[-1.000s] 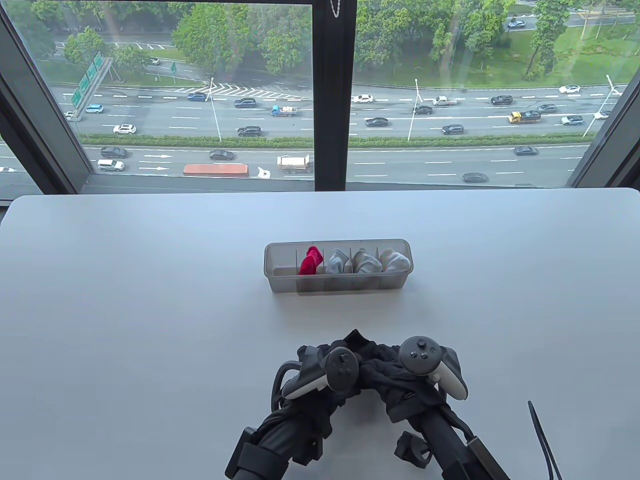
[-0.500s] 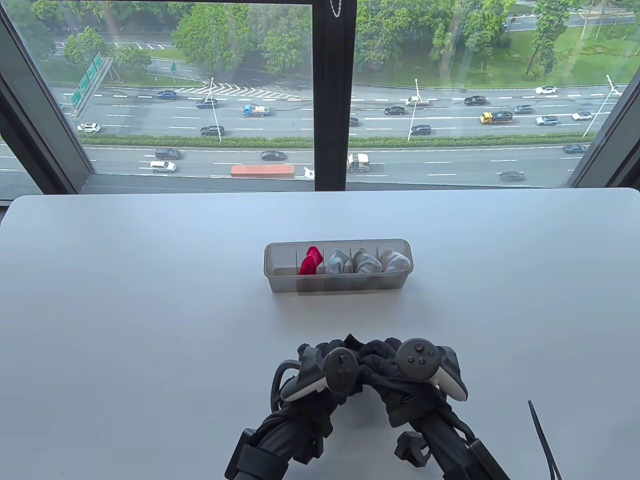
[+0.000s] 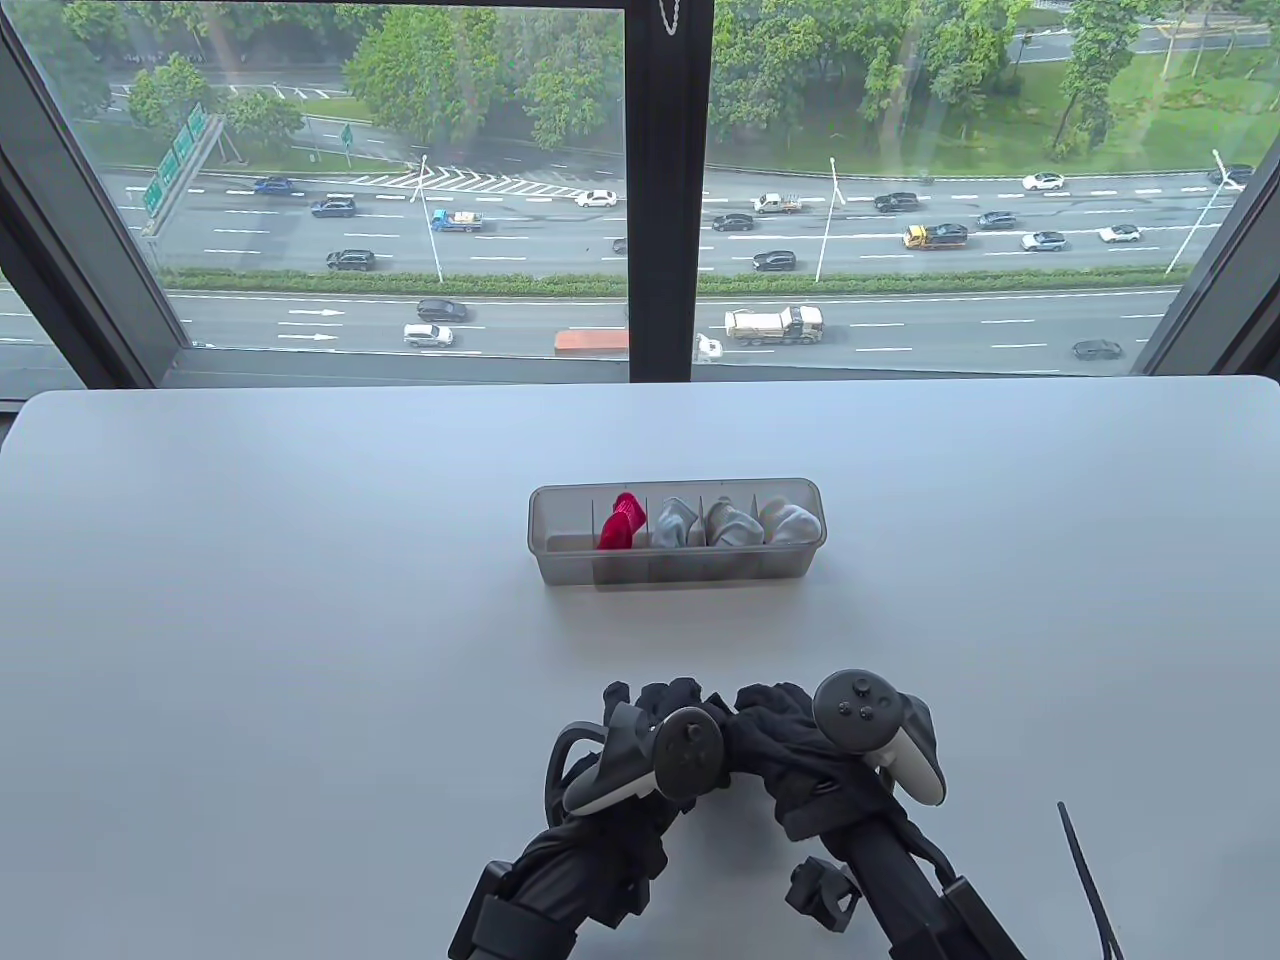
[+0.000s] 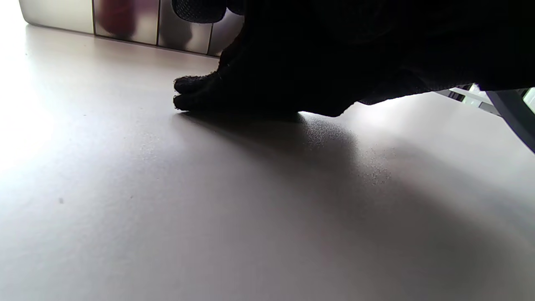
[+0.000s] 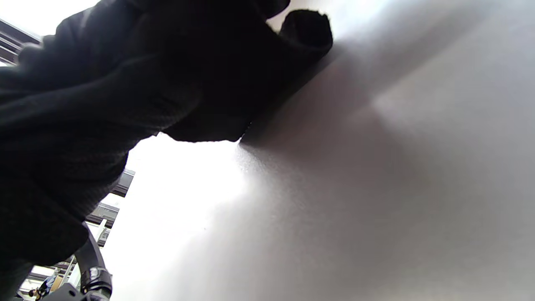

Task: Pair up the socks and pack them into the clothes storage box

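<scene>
Black socks: bundled on the table near its front edge, between my two hands, well short of the storage box. A second ago a flap of black fabric poked up toward the box; now it is tucked down and the bundle reads lower and tighter. My right hand has rolled over, its tracker tipped further to the right. My left hand has barely shifted.

Judgement: the last pair is being rolled up, close to ready for carrying.

Box: leftmost compartment looks empty; next holds the red pair, then three pale pairs. The open slot is the likely target.

Grip: both hands are down on the bundle, but black gloves on black fabric; I cannot tell whether the fingers pinch, curl round, or merely press.

Hard to make out: both wrist views are backlit silhouettes. The left wrist view shows a dark edge touching the table, the box wall blurred behind. Whether it is one sock or two is not visible. A thin black strap is cut off at the lower right.
</scene>
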